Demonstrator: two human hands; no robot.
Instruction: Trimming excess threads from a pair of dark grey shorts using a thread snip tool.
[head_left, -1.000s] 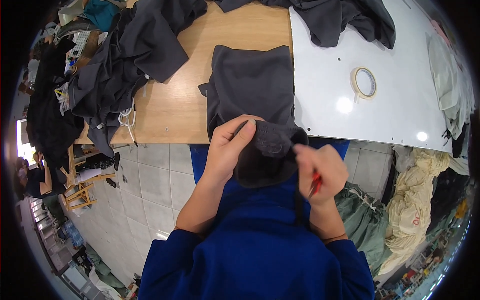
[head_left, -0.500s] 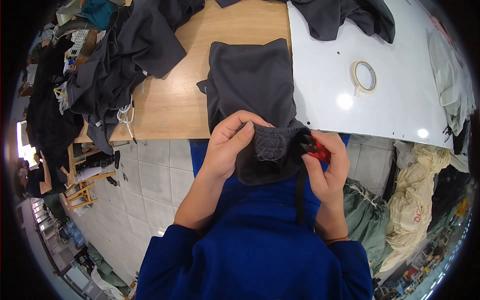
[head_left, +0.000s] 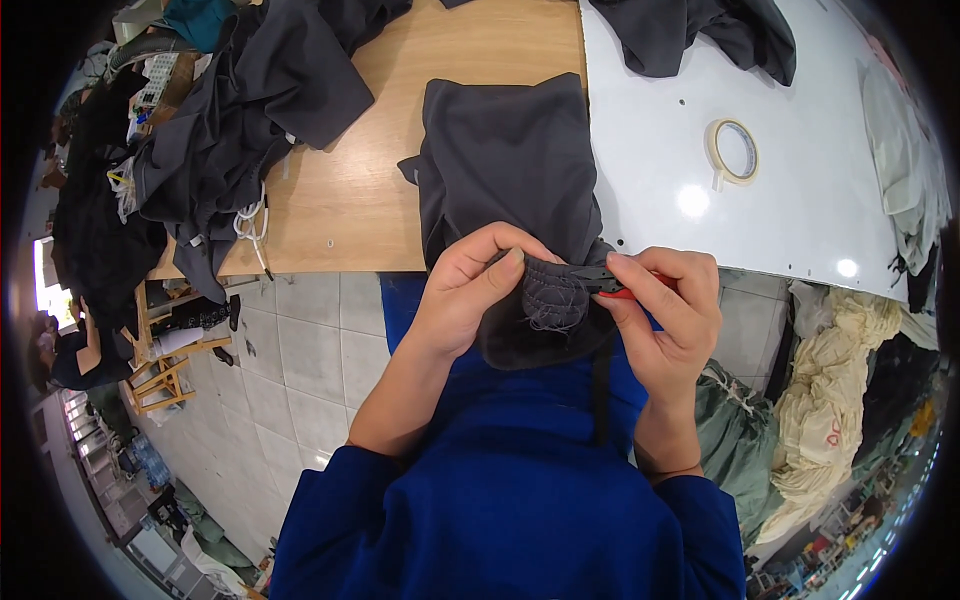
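A dark grey garment [head_left: 505, 155] lies over the table's front edge, its stitched, gathered end [head_left: 555, 305] raised in front of me with loose threads hanging from it. My left hand [head_left: 465, 285] is closed on the left side of this end, thumb on top. Between the thumb and fingers of my right hand [head_left: 668, 315] are small thread snips [head_left: 614, 293], with red on the handle and dark blades. Their blades point left against the upper edge of the gathered band. Part of the snips is hidden by my fingers.
A roll of masking tape [head_left: 734, 152] lies on the white tabletop [head_left: 650, 180]. More dark grey garments [head_left: 300, 85] are heaped on the wooden tabletop [head_left: 440, 45] at left, beside a white cord [head_left: 250, 222]. Cream and green cloth bundles [head_left: 822, 400] stand at lower right; a person [head_left: 78, 355] is at far left.
The snips have turned and moved left, their blades coming from beside the band onto its upper edge. My left hand and the gathered end have shifted slightly right.
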